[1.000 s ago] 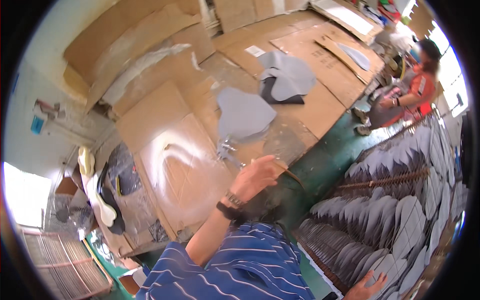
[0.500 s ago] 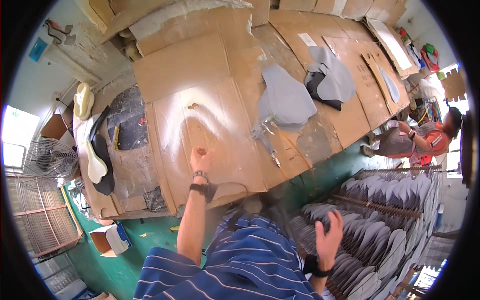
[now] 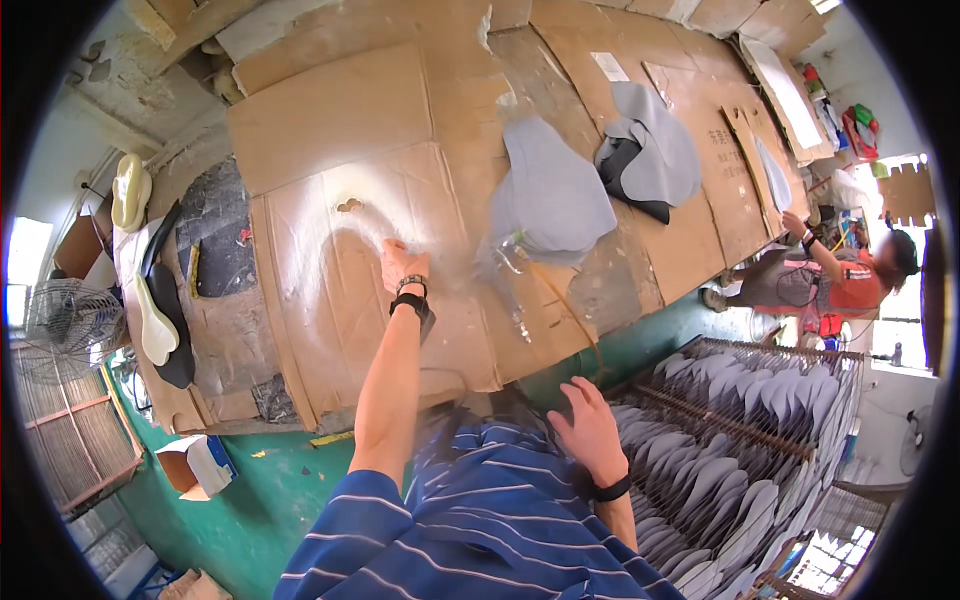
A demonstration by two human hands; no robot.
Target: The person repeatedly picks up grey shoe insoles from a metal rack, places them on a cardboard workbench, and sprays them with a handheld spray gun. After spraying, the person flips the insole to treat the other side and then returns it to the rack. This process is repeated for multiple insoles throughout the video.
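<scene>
My left hand (image 3: 403, 268) is over the cardboard sheet (image 3: 340, 300), its fingers curled in with nothing visible in them. Whether it touches the sheet I cannot tell. Just right of that hand lies a blurred metal spray gun (image 3: 520, 325) with a yellowish hose (image 3: 562, 297). Behind the gun rests a stack of grey shaped sheets (image 3: 552, 190). Farther right are more grey sheets (image 3: 668, 160) with a black piece (image 3: 640, 185) partly under them. Low in front of the table, my right hand (image 3: 592, 432) is empty, fingers apart.
A rack (image 3: 720, 440) full of grey insole-shaped pieces stands right of me. Cream and black shaped pieces (image 3: 152, 322) lie at the table's left end, near a fan (image 3: 75, 325). An open box (image 3: 195, 467) sits on the green floor. A co-worker (image 3: 840, 280) is at far right.
My left hand has moved slightly forward over the cardboard. My right hand has swung up and left, away from the rack. The co-worker's arm now reaches toward the table.
</scene>
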